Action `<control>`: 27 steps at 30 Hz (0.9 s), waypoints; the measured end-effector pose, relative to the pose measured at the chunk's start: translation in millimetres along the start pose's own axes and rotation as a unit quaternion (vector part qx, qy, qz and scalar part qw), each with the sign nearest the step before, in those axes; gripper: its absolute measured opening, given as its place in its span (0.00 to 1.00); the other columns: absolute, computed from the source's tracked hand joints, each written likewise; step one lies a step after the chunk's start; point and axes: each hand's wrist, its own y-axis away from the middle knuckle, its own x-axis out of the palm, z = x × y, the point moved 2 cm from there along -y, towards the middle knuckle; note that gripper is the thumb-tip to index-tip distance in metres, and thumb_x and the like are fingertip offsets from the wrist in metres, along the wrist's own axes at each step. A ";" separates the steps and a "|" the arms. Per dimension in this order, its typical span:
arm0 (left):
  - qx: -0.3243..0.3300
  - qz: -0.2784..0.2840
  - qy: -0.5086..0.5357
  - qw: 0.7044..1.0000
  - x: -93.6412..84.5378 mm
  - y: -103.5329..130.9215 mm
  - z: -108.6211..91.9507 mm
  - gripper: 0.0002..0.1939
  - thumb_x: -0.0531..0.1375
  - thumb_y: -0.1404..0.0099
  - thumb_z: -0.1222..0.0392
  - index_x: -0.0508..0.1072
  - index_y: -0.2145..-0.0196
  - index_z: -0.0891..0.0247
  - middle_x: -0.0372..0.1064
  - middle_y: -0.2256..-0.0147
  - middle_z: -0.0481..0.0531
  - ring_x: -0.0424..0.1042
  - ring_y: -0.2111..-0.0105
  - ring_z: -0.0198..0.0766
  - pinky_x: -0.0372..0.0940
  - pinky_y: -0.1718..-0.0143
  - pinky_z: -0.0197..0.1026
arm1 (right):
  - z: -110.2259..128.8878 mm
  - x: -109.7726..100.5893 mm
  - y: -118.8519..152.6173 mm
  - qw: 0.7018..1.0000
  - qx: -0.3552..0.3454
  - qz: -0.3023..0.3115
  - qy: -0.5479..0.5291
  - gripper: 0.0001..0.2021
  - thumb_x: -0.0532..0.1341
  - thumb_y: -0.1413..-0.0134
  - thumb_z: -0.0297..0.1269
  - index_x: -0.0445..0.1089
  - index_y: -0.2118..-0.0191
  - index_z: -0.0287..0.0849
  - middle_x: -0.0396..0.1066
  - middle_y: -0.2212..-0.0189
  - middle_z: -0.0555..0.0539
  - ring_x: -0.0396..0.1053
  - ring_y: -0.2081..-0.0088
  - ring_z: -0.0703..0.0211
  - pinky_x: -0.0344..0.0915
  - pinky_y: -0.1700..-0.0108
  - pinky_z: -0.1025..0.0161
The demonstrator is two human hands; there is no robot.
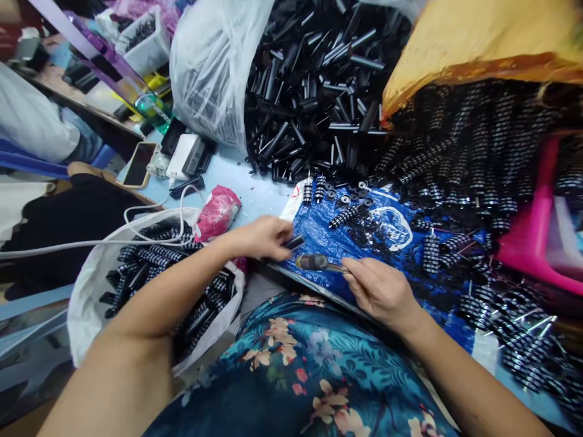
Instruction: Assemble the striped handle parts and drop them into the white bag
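Observation:
My left hand [268, 237] is closed round a short black tube [294, 243], whose end sticks out past the fingers. Opposite it, my right hand [380, 291] pinches a thin metal rod [336, 267]. A dark, blurred cylindrical piece with a brownish tip [312, 262] sits on the rod's far end, apart from the tube. Both hands are over the near edge of a blue plastic sheet [314, 233]. On the sheet lie several black studded rollers [344, 216], small dark washers [345, 199] and black crumbs.
A clear plastic bag [209, 73] spills black tubes [319, 91] across the back. Studded rollers fill a yellow bag [483, 42] at right, near a pink basket [523, 249]. A white sack [86, 303] of rollers stands left, crossed by a white cable [91, 246]. A phone [139, 165] lies behind.

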 end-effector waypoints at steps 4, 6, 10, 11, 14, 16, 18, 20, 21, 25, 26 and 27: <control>-0.057 0.228 0.064 0.970 -27.5 75.4 21.0 0.20 0.72 0.50 0.48 0.75 0.65 0.64 0.65 0.77 0.44 0.62 0.77 0.32 0.55 0.77 0.35 | -19.4 -7.0 18.7 0.998 0.042 0.027 0.033 0.08 0.54 0.21 0.32 0.68 0.46 0.37 0.71 0.61 0.42 0.69 0.63 0.51 0.65 0.60 0.56; -0.049 0.203 0.060 0.976 -33.5 82.0 16.6 0.24 0.71 0.48 0.44 0.77 0.60 0.63 0.72 0.71 0.48 0.69 0.72 0.36 0.61 0.72 0.35 | -24.5 -2.8 17.6 0.997 0.051 0.047 0.028 0.10 0.53 0.21 0.36 0.70 0.51 0.38 0.71 0.60 0.42 0.69 0.62 0.49 0.64 0.60 0.54; 0.029 -0.125 -0.066 0.990 -43.1 17.7 -17.1 0.20 0.57 0.31 0.46 0.75 0.53 0.65 0.75 0.57 0.57 0.72 0.59 0.42 0.66 0.54 0.42 | -22.1 3.9 -2.7 0.997 0.046 0.055 0.002 0.16 0.53 0.21 0.44 0.71 0.52 0.37 0.70 0.57 0.40 0.69 0.59 0.46 0.63 0.59 0.52; 0.020 -0.228 -0.126 0.965 -47.7 -5.9 -24.2 0.19 0.54 0.29 0.49 0.74 0.52 0.66 0.74 0.55 0.60 0.72 0.56 0.44 0.65 0.51 0.44 | -20.5 3.3 -7.9 0.997 0.049 0.053 -0.001 0.17 0.52 0.20 0.45 0.71 0.52 0.36 0.70 0.56 0.39 0.69 0.58 0.47 0.63 0.59 0.52; -0.067 -0.359 -0.293 0.884 -61.2 -73.7 -33.4 0.17 0.55 0.30 0.54 0.74 0.54 0.71 0.72 0.54 0.67 0.69 0.51 0.54 0.63 0.50 0.51 | -20.5 -4.8 -14.9 0.997 0.061 0.044 0.002 0.18 0.49 0.19 0.42 0.72 0.54 0.37 0.72 0.59 0.41 0.70 0.61 0.49 0.64 0.60 0.53; -0.113 -0.330 -0.352 0.868 -68.1 -107.4 -29.8 0.16 0.55 0.32 0.57 0.75 0.56 0.71 0.72 0.55 0.69 0.69 0.51 0.57 0.63 0.53 0.50 | -29.3 -14.9 -13.3 0.997 0.075 0.035 0.004 0.17 0.50 0.20 0.41 0.73 0.55 0.39 0.73 0.61 0.43 0.70 0.62 0.50 0.64 0.60 0.54; -0.132 -0.297 -0.377 0.867 -73.5 -125.9 -23.0 0.15 0.54 0.33 0.59 0.76 0.57 0.70 0.72 0.55 0.68 0.70 0.53 0.56 0.64 0.56 0.48 | -48.5 -29.3 -10.9 0.993 0.113 -0.005 0.018 0.14 0.53 0.21 0.41 0.73 0.55 0.40 0.74 0.62 0.45 0.71 0.63 0.51 0.65 0.57 0.56; -0.142 -0.287 -0.382 0.867 -77.9 -130.2 -17.8 0.16 0.52 0.32 0.59 0.76 0.58 0.69 0.73 0.56 0.68 0.71 0.54 0.56 0.64 0.58 0.47 | -78.0 -46.1 -12.1 0.980 0.177 -0.062 0.063 0.12 0.55 0.24 0.39 0.73 0.55 0.41 0.74 0.61 0.45 0.72 0.62 0.52 0.65 0.56 0.57; -0.149 -0.285 -0.381 0.867 -79.7 -128.3 -16.6 0.16 0.52 0.32 0.58 0.77 0.59 0.68 0.73 0.57 0.68 0.72 0.55 0.56 0.64 0.59 0.47 | -95.4 -54.3 -15.1 0.967 0.215 -0.086 0.105 0.11 0.55 0.25 0.38 0.73 0.55 0.40 0.74 0.60 0.44 0.72 0.61 0.51 0.65 0.56 0.58; -0.177 -0.305 -0.356 0.865 -85.4 -103.5 -16.4 0.14 0.52 0.34 0.59 0.76 0.63 0.67 0.74 0.60 0.68 0.74 0.58 0.57 0.64 0.62 0.48 | -161.1 -73.5 -43.1 0.900 0.294 0.016 0.320 0.10 0.54 0.29 0.30 0.74 0.56 0.39 0.72 0.62 0.41 0.69 0.61 0.47 0.60 0.60 0.59; -0.180 -0.322 -0.335 0.867 -86.4 -94.3 -15.3 0.12 0.52 0.35 0.59 0.75 0.64 0.67 0.74 0.62 0.67 0.74 0.60 0.57 0.63 0.63 0.48 | -172.6 -74.5 -51.7 0.888 0.277 0.064 0.361 0.10 0.54 0.30 0.28 0.74 0.55 0.40 0.71 0.60 0.40 0.68 0.59 0.46 0.59 0.60 0.59; -0.178 -0.346 -0.300 0.871 -86.9 -84.5 -13.0 0.11 0.53 0.36 0.59 0.74 0.63 0.66 0.74 0.64 0.66 0.74 0.62 0.56 0.63 0.64 0.48 | -181.6 -74.5 -59.4 0.875 0.259 0.108 0.394 0.11 0.54 0.31 0.26 0.74 0.54 0.40 0.70 0.58 0.40 0.66 0.58 0.45 0.59 0.60 0.58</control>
